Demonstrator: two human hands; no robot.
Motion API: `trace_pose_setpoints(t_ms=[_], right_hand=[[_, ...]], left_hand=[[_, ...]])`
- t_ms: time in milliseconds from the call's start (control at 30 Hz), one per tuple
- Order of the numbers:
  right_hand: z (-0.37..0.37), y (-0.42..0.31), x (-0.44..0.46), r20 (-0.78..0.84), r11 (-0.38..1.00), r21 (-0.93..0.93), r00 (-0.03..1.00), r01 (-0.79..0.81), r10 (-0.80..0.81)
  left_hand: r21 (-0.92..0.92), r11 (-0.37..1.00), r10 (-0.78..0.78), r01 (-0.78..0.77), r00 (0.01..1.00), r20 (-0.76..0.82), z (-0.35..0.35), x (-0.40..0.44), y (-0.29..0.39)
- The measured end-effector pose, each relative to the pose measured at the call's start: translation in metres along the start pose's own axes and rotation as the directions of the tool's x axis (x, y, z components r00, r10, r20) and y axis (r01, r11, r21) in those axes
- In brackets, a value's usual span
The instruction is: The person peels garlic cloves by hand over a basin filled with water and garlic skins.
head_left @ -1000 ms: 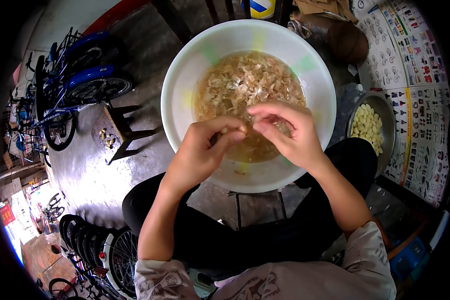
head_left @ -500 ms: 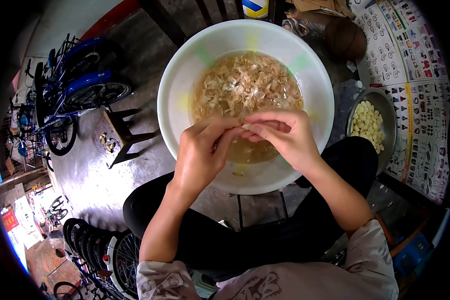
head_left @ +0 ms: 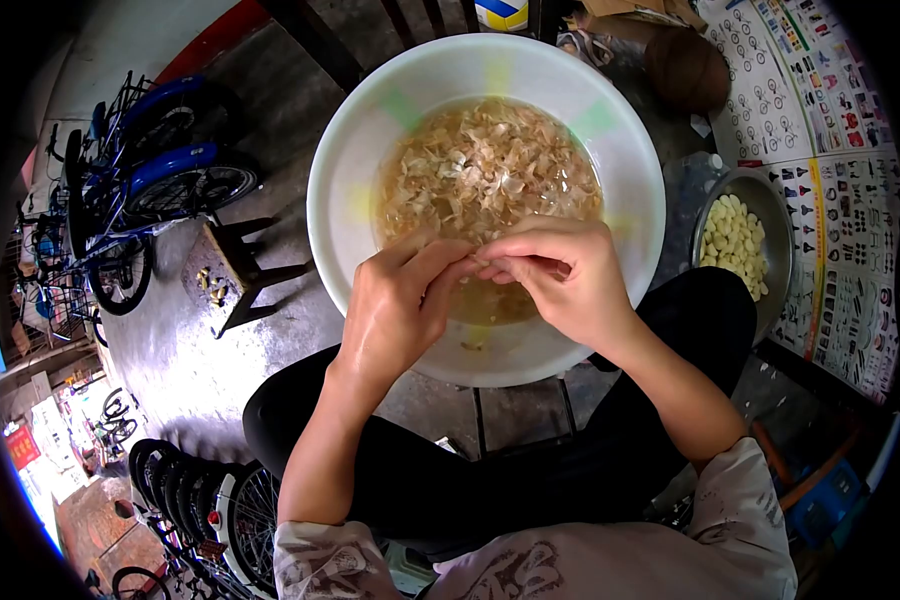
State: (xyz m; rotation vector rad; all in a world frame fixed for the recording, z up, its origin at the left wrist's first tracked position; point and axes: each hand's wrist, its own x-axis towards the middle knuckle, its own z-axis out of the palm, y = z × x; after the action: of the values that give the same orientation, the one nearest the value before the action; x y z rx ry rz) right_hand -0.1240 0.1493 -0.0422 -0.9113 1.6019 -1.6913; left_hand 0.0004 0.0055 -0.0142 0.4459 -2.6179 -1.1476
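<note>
A large white basin point(head_left: 345, 200) holds brownish water with many loose papery garlic skins point(head_left: 490, 160) floating in it. Over its near half, my left hand point(head_left: 395, 295) and my right hand point(head_left: 565, 280) meet fingertip to fingertip. Both hands are pinched around one small pale piece, apparently a garlic clove point(head_left: 481, 264), mostly hidden by the fingers. To the right, a metal bowl point(head_left: 781, 262) contains peeled pale cloves point(head_left: 733, 240).
A small wooden stool point(head_left: 232, 262) with small pieces on its seat stands at left. Bicycles point(head_left: 185, 180) are beyond it. Printed sheets point(head_left: 840, 230) lie at right, a blue object point(head_left: 825, 500) at lower right, and a ball point(head_left: 502, 13) behind the basin.
My hands were slightly apart a second ago and have come together at the fingertips over the basin. The view has shifted slightly.
</note>
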Motion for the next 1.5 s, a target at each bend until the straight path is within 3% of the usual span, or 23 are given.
trace_pose_setpoints(t_ms=[33,100,200,400,500,600,633,667,700,800,833,867,900,967,1000,1133,1233,1300,1333,1367,1433,1500], right_hand=[[0.000,0.000,-0.001,-0.001,1.000,0.000,1.000,-0.001,0.001],[-0.001,-0.001,-0.002,0.016,0.974,-0.214,0.997,0.078,-0.076],[-0.001,-0.001,-0.001,0.038,0.944,-0.298,0.990,0.142,-0.137],[0.003,0.003,-0.002,0.005,0.988,-0.132,0.997,0.079,-0.079],[0.001,0.002,0.001,0.036,0.998,-0.029,0.997,0.063,-0.062],[-0.001,-0.001,0.000,0.094,0.997,0.065,0.995,-0.032,0.026],[-0.002,-0.001,0.000,0.095,0.997,0.065,0.995,-0.033,0.027],[-0.002,-0.001,0.000,0.100,0.974,0.193,0.990,-0.117,0.099],[-0.002,-0.001,0.001,0.113,0.928,0.318,0.979,-0.197,0.169],[-0.004,0.001,0.000,0.125,0.842,0.463,0.961,-0.276,0.246],[-0.005,0.000,0.001,0.123,0.843,0.462,0.961,-0.275,0.246],[-0.005,-0.003,0.002,0.108,0.841,0.429,0.943,-0.329,0.314],[-0.006,-0.004,0.003,0.089,0.834,0.398,0.921,-0.382,0.380],[-0.004,0.000,0.003,0.059,0.829,0.422,0.923,-0.367,0.379],[-0.004,0.001,0.003,0.036,0.823,0.444,0.924,-0.355,0.380],[-0.006,0.002,0.001,0.019,0.856,0.380,0.928,-0.351,0.372],[-0.005,0.000,0.000,0.020,0.879,0.410,0.966,-0.242,0.257],[-0.006,-0.002,0.000,0.029,0.934,0.306,0.983,-0.183,0.182],[-0.006,-0.003,0.000,0.027,0.935,0.306,0.984,-0.178,0.179],[-0.005,-0.005,-0.001,0.030,0.947,0.289,0.990,-0.142,0.139],[-0.005,-0.005,-0.001,0.031,0.957,0.272,0.995,-0.102,0.097],[-0.009,-0.003,0.000,0.061,0.974,0.212,0.996,-0.078,0.066]], left_hand=[[0.005,1.000,0.012,-0.012,1.000,-0.001,0.001,0.000,-0.001],[0.008,1.000,0.024,-0.024,1.000,0.000,0.001,0.000,-0.001],[0.091,0.994,0.056,-0.056,0.998,0.005,-0.001,0.001,0.003],[0.071,0.996,0.052,-0.053,0.998,0.019,-0.006,0.003,0.004],[-0.074,0.997,0.033,-0.030,0.998,0.046,-0.007,0.004,-0.001],[-0.163,0.982,-0.076,0.094,0.991,0.114,-0.013,0.005,0.002],[-0.257,0.906,-0.286,0.337,0.933,0.217,-0.018,0.006,0.009],[-0.317,0.764,-0.463,0.562,0.820,0.336,-0.021,0.006,0.012],[-0.317,0.764,-0.465,0.563,0.819,0.335,-0.020,0.006,0.010],[-0.326,0.734,-0.505,0.596,0.800,0.324,-0.010,0.003,0.002],[-0.217,0.901,-0.361,0.376,0.927,0.106,-0.001,0.000,-0.001],[-0.048,0.988,-0.151,0.148,0.985,-0.086,0.003,-0.002,-0.001],[-0.047,0.988,-0.150,0.146,0.985,-0.084,0.003,-0.002,0.000],[0.234,0.955,0.208,-0.183,0.974,-0.086,0.002,-0.002,0.002],[0.295,0.921,0.274,-0.255,0.961,-0.024,0.002,0.001,0.004],[0.433,0.864,0.272,-0.255,0.962,0.023,0.006,-0.001,0.006],[0.315,0.921,0.251,-0.230,0.968,-0.027,0.007,0.001,0.003],[-0.076,0.995,0.067,-0.072,0.996,-0.062,0.012,0.000,-0.001],[-0.074,0.994,0.071,-0.076,0.996,-0.062,0.011,0.000,0.003],[-0.308,0.932,-0.191,0.188,0.981,0.023,0.007,-0.002,0.011],[-0.492,0.754,-0.410,0.435,0.897,0.165,0.006,-0.003,0.013],[-0.826,0.281,-0.480,0.489,0.817,0.320,0.011,-0.005,0.004]])
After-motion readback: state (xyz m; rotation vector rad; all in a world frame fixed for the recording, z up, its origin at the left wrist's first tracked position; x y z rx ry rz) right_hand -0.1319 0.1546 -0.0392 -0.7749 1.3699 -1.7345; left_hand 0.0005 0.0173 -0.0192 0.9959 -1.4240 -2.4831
